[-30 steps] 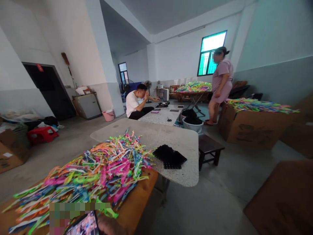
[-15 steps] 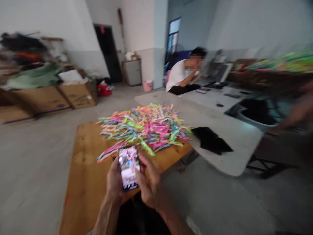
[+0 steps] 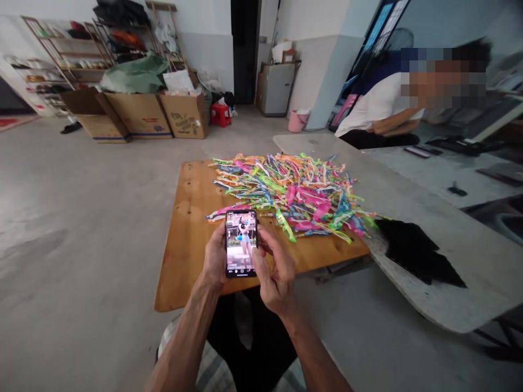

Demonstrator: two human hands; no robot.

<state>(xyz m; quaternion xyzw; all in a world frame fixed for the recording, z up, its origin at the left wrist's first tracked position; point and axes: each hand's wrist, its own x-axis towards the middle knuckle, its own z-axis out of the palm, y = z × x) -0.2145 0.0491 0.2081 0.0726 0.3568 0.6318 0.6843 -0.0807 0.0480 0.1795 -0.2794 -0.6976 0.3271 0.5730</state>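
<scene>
A smartphone (image 3: pixel 241 245) with a lit screen is held upright over the near edge of the wooden tabletop. My left hand (image 3: pixel 214 256) is closed around its left side. On the other side my right hand (image 3: pixel 278 269) grips the phone's right edge, with its thumb at the lower right of the screen; the fingers behind are partly hidden. The screen shows a picture of a standing figure. Just beyond the phone lies a wide pile of bright plastic pieces (image 3: pixel 286 190) in pink, green, orange, blue and white, their kind unclear.
The wooden tabletop (image 3: pixel 180 261) adjoins a pale grey table (image 3: pixel 433 212) that bears black sheets (image 3: pixel 420 250). A person in a white shirt (image 3: pixel 379 109) sits beyond it. Cardboard boxes (image 3: pixel 143 117), a red stool (image 3: pixel 220 115) and a pink bucket (image 3: pixel 298 121) stand on the floor.
My view has turned left, so the table, pile and seated person appear farther right. Both hands keep the phone, and its screen picture differs. The seated person's head is lower and leans forward.
</scene>
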